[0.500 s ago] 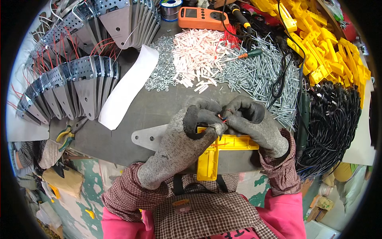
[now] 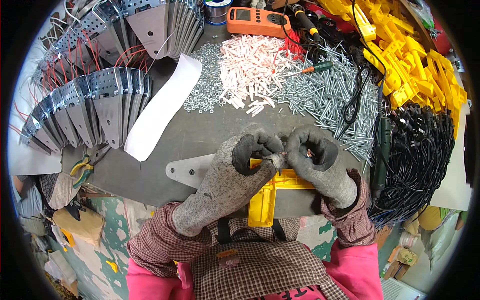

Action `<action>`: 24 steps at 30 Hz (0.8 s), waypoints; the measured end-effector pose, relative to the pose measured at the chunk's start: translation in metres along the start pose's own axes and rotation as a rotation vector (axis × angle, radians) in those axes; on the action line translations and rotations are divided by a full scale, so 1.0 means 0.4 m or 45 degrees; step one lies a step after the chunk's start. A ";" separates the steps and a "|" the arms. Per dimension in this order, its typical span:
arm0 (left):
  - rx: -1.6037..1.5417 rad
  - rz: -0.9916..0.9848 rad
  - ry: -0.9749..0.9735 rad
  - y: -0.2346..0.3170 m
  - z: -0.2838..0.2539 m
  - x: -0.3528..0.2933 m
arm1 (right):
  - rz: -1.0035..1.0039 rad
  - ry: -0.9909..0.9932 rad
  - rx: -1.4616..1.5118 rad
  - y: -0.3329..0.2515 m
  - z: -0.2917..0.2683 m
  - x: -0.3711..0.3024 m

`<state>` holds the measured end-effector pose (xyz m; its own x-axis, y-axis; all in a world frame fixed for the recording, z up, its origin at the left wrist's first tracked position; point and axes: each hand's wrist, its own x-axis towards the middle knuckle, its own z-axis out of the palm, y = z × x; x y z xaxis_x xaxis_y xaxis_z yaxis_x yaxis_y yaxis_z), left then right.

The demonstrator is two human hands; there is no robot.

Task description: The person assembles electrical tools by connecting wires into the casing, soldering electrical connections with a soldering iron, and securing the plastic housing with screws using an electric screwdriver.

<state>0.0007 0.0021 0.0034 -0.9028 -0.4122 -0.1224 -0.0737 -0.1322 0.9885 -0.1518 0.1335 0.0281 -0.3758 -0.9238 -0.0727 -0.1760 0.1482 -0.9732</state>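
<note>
Both hands wear grey gloves with dark fingertips and meet over the front of the bench. My left hand (image 2: 235, 175) pinches a small metal piece (image 2: 276, 161) at its fingertips. My right hand (image 2: 320, 162) grips thin red wire ends (image 2: 308, 153) right beside that piece. Under the hands lies a yellow plastic bracket (image 2: 265, 200), resting on a flat grey metal plate (image 2: 187, 172) with holes. How the wire joins the piece is hidden by the fingers.
Behind the hands lie piles of screws (image 2: 325, 95), white plastic plugs (image 2: 250, 70) and small nuts (image 2: 202, 90). An orange multimeter (image 2: 252, 20), a white paper strip (image 2: 160, 107), stacked metal plates with red wires (image 2: 95, 95), yellow brackets (image 2: 415, 60), black cables (image 2: 425, 155) and pliers (image 2: 82, 167) surround them.
The fingertips of both hands have shifted slightly against the small piece; the hands stay in the same spot over the yellow bracket.
</note>
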 end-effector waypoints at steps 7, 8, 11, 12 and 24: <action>-0.019 0.019 0.042 0.007 0.007 -0.001 | -0.397 0.144 -0.562 0.010 0.009 -0.008; 0.012 0.033 0.046 0.006 0.008 -0.001 | -0.390 0.176 -0.599 0.009 0.011 -0.009; 0.181 0.199 0.091 0.016 0.017 -0.014 | -0.306 0.119 -0.595 -0.016 0.019 -0.003; 0.176 0.203 0.084 0.017 0.018 -0.012 | -0.302 0.124 -0.601 -0.012 0.016 -0.003; 0.044 0.128 -0.192 0.026 -0.033 -0.001 | -0.612 -0.011 -0.542 0.019 0.009 0.007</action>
<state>0.0058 -0.0110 0.0124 -0.9595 -0.2814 -0.0108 0.0078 -0.0651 0.9978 -0.1511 0.1307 0.0196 -0.1577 -0.9247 0.3464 -0.6696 -0.1577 -0.7257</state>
